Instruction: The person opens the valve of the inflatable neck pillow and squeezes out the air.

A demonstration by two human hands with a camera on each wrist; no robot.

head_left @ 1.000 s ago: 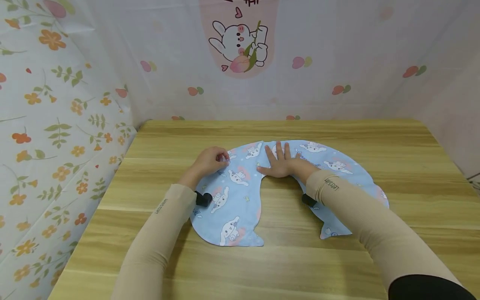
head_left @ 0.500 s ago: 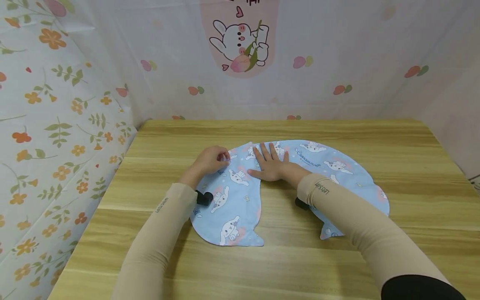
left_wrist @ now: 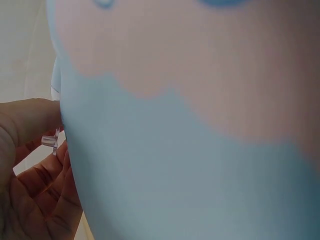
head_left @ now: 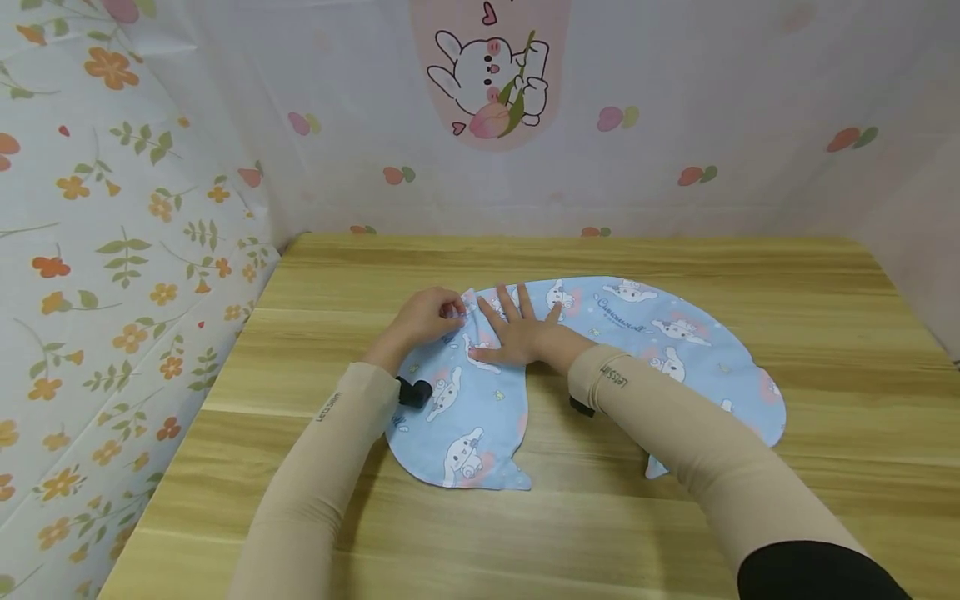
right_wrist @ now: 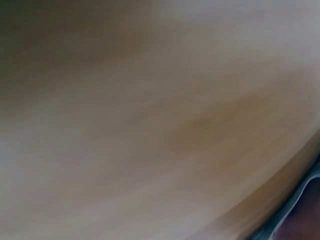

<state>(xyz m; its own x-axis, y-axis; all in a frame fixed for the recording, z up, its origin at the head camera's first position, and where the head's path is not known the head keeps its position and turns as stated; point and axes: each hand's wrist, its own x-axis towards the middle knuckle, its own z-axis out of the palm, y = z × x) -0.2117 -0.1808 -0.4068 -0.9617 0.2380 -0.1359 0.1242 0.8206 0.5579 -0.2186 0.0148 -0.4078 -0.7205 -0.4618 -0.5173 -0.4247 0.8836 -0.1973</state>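
A U-shaped light blue cloth (head_left: 498,417), printed with white long-eared cartoon characters, lies on the table with both ends toward me. At its upper left edge my left hand (head_left: 423,321) pinches the cloth with curled fingers. In the left wrist view, a small clear plastic piece (left_wrist: 49,141) shows between the thumb and fingers, beside the cloth (left_wrist: 175,165). My right hand (head_left: 521,333) presses flat on the cloth with fingers spread, close to the left one. A raised crease runs between the two hands. The right wrist view is blurred, with a hand (right_wrist: 305,220) at its corner.
The wood-grain table (head_left: 585,533) extends around the cloth on all sides. A printed white curtain (head_left: 337,167) hangs behind it, and a flowered one (head_left: 150,250) stands along the left edge. Each wrist carries a small black camera (head_left: 415,392).
My right hand has slid left across the cloth toward the left hand, and the crease has shifted left ahead of it. The left hand has stayed at the same edge.
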